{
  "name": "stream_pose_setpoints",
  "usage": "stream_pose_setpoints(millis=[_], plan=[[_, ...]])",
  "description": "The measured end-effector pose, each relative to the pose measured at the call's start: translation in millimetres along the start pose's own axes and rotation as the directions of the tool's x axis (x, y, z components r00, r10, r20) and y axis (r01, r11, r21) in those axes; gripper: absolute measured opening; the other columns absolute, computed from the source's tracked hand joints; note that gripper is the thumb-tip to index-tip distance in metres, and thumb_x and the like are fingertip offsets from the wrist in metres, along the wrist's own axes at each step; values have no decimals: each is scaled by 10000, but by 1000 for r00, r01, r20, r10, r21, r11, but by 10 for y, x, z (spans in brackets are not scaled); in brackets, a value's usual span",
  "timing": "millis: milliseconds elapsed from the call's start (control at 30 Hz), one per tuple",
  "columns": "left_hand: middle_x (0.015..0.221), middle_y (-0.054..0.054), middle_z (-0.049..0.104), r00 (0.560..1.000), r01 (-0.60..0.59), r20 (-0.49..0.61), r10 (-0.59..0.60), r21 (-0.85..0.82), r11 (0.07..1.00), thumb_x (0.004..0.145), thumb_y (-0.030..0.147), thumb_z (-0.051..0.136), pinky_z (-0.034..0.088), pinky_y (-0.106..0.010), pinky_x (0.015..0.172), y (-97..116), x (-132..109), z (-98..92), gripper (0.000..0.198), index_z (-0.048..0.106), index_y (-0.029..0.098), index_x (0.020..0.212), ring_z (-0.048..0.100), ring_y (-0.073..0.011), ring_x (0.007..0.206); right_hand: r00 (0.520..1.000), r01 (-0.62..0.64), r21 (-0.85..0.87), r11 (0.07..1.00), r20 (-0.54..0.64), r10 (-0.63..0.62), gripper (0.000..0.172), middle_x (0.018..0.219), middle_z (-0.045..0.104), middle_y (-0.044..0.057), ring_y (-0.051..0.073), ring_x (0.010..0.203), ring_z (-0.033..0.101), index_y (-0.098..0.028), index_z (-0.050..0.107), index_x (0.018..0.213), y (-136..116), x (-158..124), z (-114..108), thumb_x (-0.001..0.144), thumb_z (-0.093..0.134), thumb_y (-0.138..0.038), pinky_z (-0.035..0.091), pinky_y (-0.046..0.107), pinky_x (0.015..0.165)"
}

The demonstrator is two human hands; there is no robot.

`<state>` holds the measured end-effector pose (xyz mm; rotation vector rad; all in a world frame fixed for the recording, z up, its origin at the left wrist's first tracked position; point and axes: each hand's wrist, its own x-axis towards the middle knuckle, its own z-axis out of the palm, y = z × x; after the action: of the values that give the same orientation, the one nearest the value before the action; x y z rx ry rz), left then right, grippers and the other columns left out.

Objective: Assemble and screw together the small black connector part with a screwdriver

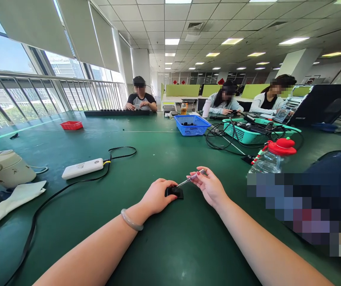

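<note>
A small black part (175, 192) lies on the green table in front of me. My left hand (160, 195) is closed around its left side, thumb and fingers against it. In my right hand (208, 186) is a thin screwdriver (192, 177) with a clear handle, pinched between thumb and fingers. The shaft slants down to the left and its tip meets the top of the black part. What exactly the tip touches is too small to make out.
A white power bank (82, 168) with a black cable lies left. Further off stand a red tray (71, 126), a blue basket (192, 130) and a green basket (243, 137) of cables. A red-lidded bottle (270, 157) stands right. Several people sit beyond.
</note>
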<state>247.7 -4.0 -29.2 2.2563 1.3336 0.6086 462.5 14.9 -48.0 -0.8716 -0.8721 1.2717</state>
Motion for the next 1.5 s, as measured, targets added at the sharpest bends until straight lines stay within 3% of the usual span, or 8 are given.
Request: stream_pose_setpoints(millis=[300,500,833,1133,1300,1500], plan=[[1120,-42,673,1000,-1,2,1,-6,1000,793,242,692,470,-378,1015,-16,-3,11,364,684,280,1154,605,-229,1076,989,-116,88,989,-85,124,495,685,722,-7,160,665,718,-204,596,728,-45,-7,50,463,946,-435,589,303,738],[1134,-42,672,1000,-15,-10,15,-3,1000,801,254,688,468,-384,1029,-43,-7,27,384,667,284,1184,597,-230,1102,983,-124,98,987,-121,136,458,721,747,14,170,696,740,-202,607,766,-56,-14,51,509,942,-381,598,286,744],[1111,-57,681,1000,14,2,-14,8,1000,803,264,688,478,-385,1014,-12,-3,13,365,685,269,1168,605,-236,1086,992,-108,122,987,-58,116,354,746,752,22,225,767,761,-215,596,775,-30,-18,34,597,890,-299,598,375,821],[1113,-50,693,1000,12,4,-12,6,1000,803,274,684,479,-382,1013,-6,-13,8,347,696,279,1150,601,-239,1103,992,-124,87,988,-24,127,391,740,742,9,220,771,744,-226,587,764,-68,-56,55,562,900,-343,567,384,830],[1129,-37,703,1000,-6,7,6,19,1000,792,171,643,465,-361,1036,11,-14,1,389,689,272,1165,596,-223,1126,983,-177,-16,984,36,178,441,699,718,2,198,702,709,-217,588,792,-58,-88,84,526,895,-389,547,373,774],[1160,-39,700,1000,-10,6,10,30,999,808,261,683,448,-388,1061,14,-9,1,371,677,264,1180,571,-238,1168,981,-128,-186,974,123,152,470,660,670,-13,170,647,642,-217,580,907,-71,-130,157,607,834,-476,529,365,724]])
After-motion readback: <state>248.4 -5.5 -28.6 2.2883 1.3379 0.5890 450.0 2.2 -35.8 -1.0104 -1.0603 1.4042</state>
